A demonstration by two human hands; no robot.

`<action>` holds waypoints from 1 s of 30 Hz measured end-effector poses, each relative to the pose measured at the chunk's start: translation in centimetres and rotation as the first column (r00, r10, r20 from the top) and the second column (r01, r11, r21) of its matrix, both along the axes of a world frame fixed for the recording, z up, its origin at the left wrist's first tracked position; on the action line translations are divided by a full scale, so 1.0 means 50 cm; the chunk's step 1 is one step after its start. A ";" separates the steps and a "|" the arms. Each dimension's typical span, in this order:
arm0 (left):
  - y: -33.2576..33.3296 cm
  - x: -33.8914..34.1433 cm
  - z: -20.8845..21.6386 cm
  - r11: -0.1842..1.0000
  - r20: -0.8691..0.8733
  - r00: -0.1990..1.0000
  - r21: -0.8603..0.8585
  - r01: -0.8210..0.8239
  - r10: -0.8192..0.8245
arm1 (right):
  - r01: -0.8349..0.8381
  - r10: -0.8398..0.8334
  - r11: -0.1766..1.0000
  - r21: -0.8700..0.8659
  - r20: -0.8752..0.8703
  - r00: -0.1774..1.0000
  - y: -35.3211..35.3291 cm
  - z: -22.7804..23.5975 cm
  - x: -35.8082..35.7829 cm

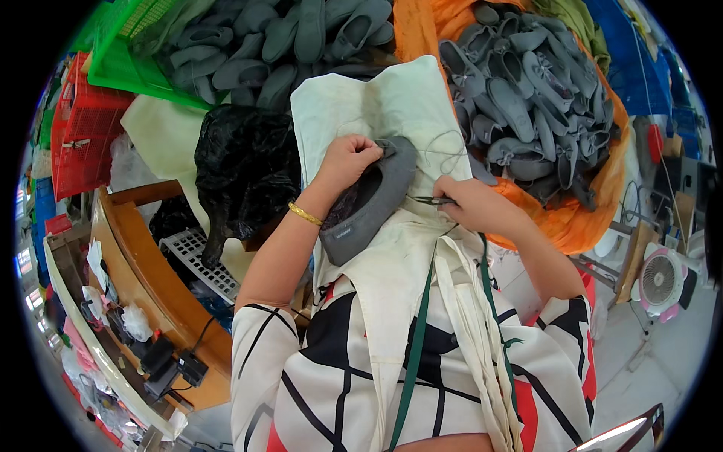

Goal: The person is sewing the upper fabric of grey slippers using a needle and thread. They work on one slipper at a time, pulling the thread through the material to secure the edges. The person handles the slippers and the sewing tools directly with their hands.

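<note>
A grey fabric slip-on shoe (360,234) lies tilted on the cream cloth (331,98) over my lap, its opening facing up and to the left. My left hand (348,162) is closed at the far end of the shoe, thumb and fingers pinching its upper edge near a small trim. A loose dark thread (446,151) curls over the cloth to the right of the shoe. My right hand (468,203) is closed around small dark scissors (431,200), their tips pointing left toward the shoe's side without clearly touching it.
Grey shoes fill a green crate (120,56) at the far left and an orange sack (595,218) at the far right. A black plastic bag (248,166) sits left of my lap, beside a wooden desk or chair piece (158,279). A fan (660,279) stands at right.
</note>
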State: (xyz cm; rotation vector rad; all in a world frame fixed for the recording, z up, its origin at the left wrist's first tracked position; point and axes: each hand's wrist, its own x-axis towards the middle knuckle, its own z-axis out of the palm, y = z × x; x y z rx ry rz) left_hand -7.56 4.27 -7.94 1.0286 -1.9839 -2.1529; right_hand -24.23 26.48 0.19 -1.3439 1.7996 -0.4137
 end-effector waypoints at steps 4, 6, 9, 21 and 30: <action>0.000 -0.003 -0.004 0.999 -0.005 1.000 0.041 -0.022 0.022 | 0.103 -0.106 0.991 -0.083 -0.028 0.994 -0.045 0.048 0.002; -0.001 -0.002 -0.004 0.998 -0.008 1.000 0.050 -0.024 0.024 | 0.089 -0.108 0.983 -0.163 -0.110 0.988 -0.073 0.040 0.011; -0.003 -0.002 0.006 0.998 -0.005 1.000 0.061 -0.019 0.020 | 0.030 -0.096 0.965 -0.262 -0.244 0.965 -0.110 0.016 0.022; -0.002 -0.001 0.008 0.998 -0.012 0.999 0.059 -0.037 0.038 | -0.051 -0.061 0.968 -0.245 -0.427 0.902 -0.162 -0.028 0.019; -0.004 -0.002 0.005 0.996 0.000 0.999 0.086 -0.032 0.032 | -0.072 -0.038 0.967 -0.243 -0.421 0.906 -0.170 -0.030 0.015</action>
